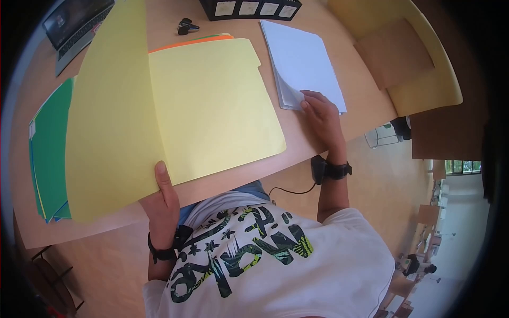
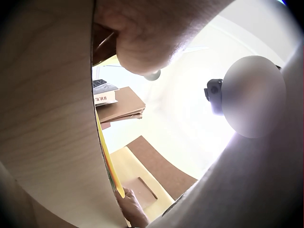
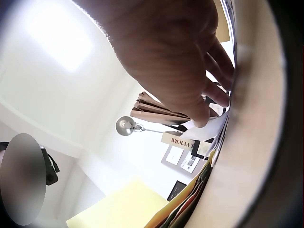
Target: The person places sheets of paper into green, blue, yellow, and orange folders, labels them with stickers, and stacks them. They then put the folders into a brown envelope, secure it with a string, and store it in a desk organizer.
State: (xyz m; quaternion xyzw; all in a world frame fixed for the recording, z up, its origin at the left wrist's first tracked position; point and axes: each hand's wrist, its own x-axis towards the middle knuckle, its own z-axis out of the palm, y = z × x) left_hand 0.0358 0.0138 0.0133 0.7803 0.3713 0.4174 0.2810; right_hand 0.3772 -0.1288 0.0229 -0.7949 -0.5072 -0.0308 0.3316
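A yellow file folder (image 1: 214, 108) lies opened on the table, its left cover raised at a slant. At the folder's lower edge by the fold, my left hand (image 1: 161, 204) grips it with the thumb on top and the fingers hidden beneath. To the right lies a stack of white paper (image 1: 305, 58). My right hand (image 1: 323, 119) pinches the near corner of its upper sheets between thumb and fingers, and that corner curls up. In the right wrist view, the lifted white paper (image 3: 209, 130) shows below the fingertips.
Green folders (image 1: 53, 143) lie under the raised cover at the left. Orange folder edges (image 1: 191, 42) peek out behind the yellow one. Farther back are a laptop (image 1: 79, 34), a small black object (image 1: 187, 26) and a black organizer (image 1: 252, 9). The table's front edge runs close to both hands.
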